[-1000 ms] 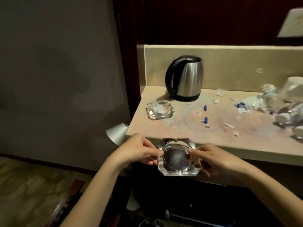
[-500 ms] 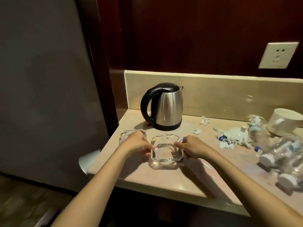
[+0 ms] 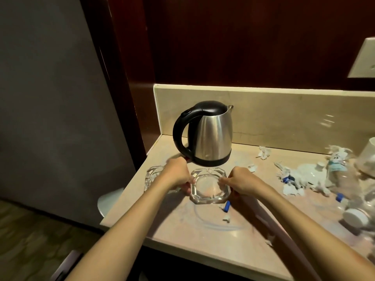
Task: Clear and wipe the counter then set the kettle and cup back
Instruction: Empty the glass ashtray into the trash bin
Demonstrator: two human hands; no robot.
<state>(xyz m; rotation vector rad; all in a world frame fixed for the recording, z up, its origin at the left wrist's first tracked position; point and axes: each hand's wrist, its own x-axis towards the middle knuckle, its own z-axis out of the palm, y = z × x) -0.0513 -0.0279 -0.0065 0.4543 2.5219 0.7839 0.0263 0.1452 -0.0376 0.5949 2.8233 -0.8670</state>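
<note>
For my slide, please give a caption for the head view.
Both hands, left and right, hold a glass ashtray on the littered counter before the kettle.

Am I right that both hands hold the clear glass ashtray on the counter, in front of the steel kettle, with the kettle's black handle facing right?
Not quite: the head view shows the black handle of the steel kettle facing left. Otherwise yes: left hand and right hand hold the clear glass ashtray on the counter, in front of the kettle.
</note>
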